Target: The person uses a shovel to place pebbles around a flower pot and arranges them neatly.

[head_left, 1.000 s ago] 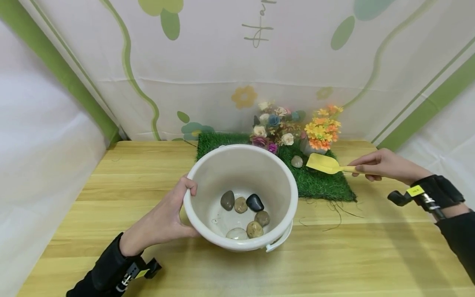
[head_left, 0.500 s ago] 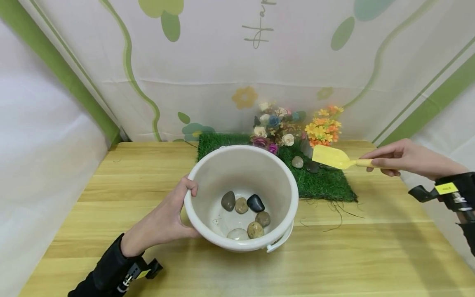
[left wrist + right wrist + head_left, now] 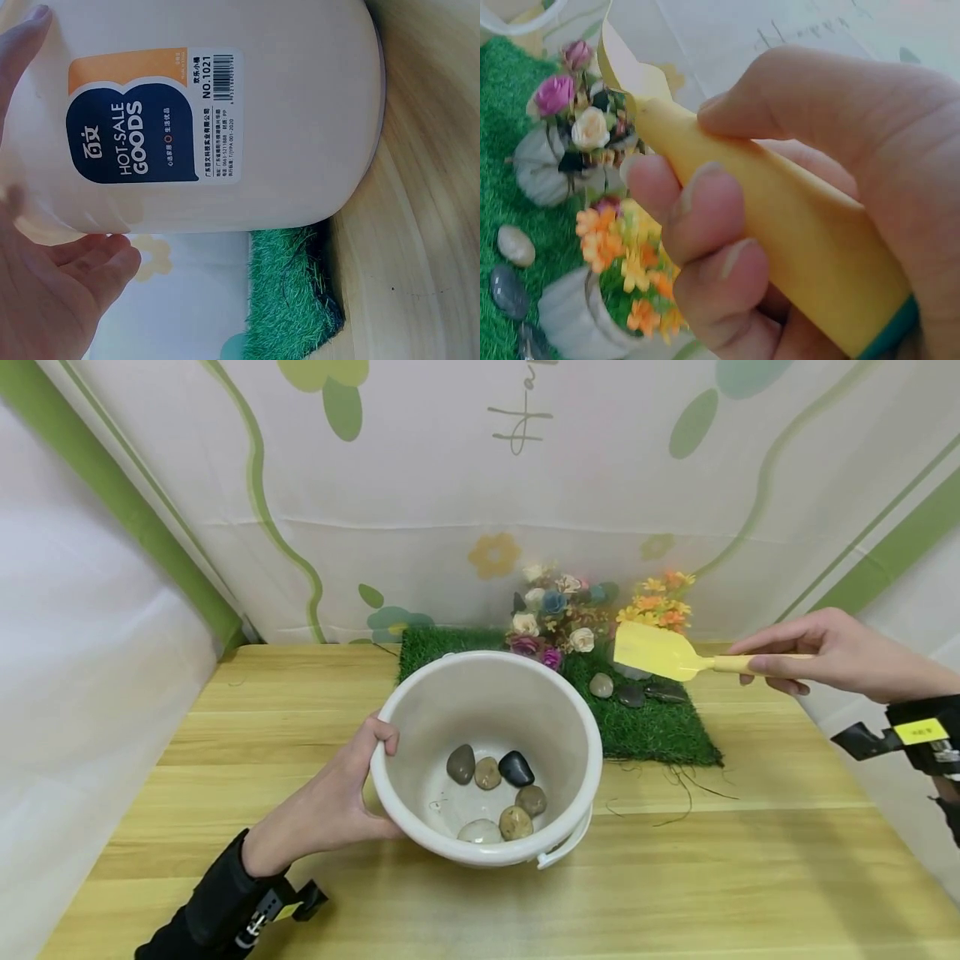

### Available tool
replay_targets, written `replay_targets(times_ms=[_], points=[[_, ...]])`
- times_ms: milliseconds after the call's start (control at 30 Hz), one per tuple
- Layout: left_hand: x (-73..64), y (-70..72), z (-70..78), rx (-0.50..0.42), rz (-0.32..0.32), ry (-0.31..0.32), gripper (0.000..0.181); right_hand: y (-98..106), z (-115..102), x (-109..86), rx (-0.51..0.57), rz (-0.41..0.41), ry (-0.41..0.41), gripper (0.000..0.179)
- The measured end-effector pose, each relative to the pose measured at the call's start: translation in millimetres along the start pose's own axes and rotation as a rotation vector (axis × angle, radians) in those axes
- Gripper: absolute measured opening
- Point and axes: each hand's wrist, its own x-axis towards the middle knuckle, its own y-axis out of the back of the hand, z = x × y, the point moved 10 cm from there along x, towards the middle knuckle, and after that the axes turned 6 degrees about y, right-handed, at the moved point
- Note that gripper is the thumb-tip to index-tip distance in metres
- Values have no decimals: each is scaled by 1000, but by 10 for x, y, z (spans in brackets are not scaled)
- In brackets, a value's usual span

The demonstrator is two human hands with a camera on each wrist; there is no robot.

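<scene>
While the left hand (image 3: 337, 793) holds the near-left side of a bucket (image 3: 480, 706), its fingers hooked over the rim, the right hand (image 3: 832, 656) pinches a toy shovel (image 3: 660, 652) between thumb and fingers, clamped on the handle. The shovel is yellow throughout, smooth and glossy, with a broad, shallow blade, a narrow neck and a thick rounded handle that ends in green; it hangs in the air near the far right corner of the surface (image 3: 712, 877), its blade pointing left, over the right part of a grass mat (image 3: 652, 735). The bucket, off-white with a thick rolled rim and a printed label (image 3: 154, 116) on its outer wall, stands mid-surface, overlapping the mat in view; six stones (image 3: 515, 823) lie on its bottom, ranging from white and tan to grey and black. Along the surface's far edge, the mat carries mixed roses (image 3: 551, 603), a pot of orange and yellow flowers (image 3: 660, 602) partly behind the blade, and three stones (image 3: 631, 696), one pale and two dark.
</scene>
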Motion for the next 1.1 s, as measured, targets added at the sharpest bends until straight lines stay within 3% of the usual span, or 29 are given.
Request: replay_targets(times_ms=[300,533,767,1100], points=[[-3,30,49,-7,30,-47,74,-110,-543,231,-123,-82,52,31],[2,31,48,20,24,-34,74,-255,-863,458,-168,-165,94,31],[2,37,60,16,31,-41,73,-404,-1082,657,-187,-227,223,33],[-8,21,11,34,8,-5,74,-598,-1312,865,-178,-329,257,31]])
